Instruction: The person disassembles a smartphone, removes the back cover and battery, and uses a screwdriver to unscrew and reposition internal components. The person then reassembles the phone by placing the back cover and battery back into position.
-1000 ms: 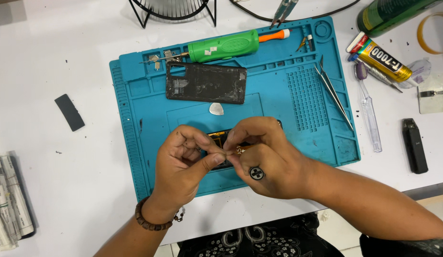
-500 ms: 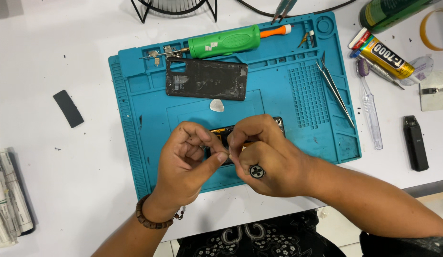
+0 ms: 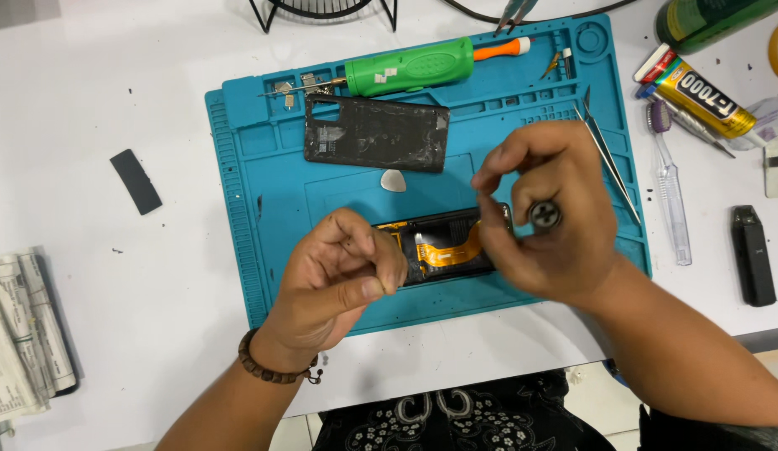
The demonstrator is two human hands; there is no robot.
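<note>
Both hands have parted since a moment ago. The right hand (image 3: pixel 544 217) has lifted off the opened phone (image 3: pixel 443 244), its grip pinched together, contents unseen. The left hand (image 3: pixel 343 280), grip closed, steadies the phone's left end at the centre of the blue mat (image 3: pixel 247 167).

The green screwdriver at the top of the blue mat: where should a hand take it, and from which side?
Probably grip the green screwdriver around its thick green handle, coming down from above. It lies flat, almost level with the top edge of the blue mat, and the handle is its widest part. The thin metal shaft points left toward small loose parts, so that end is worse to pinch.
</note>
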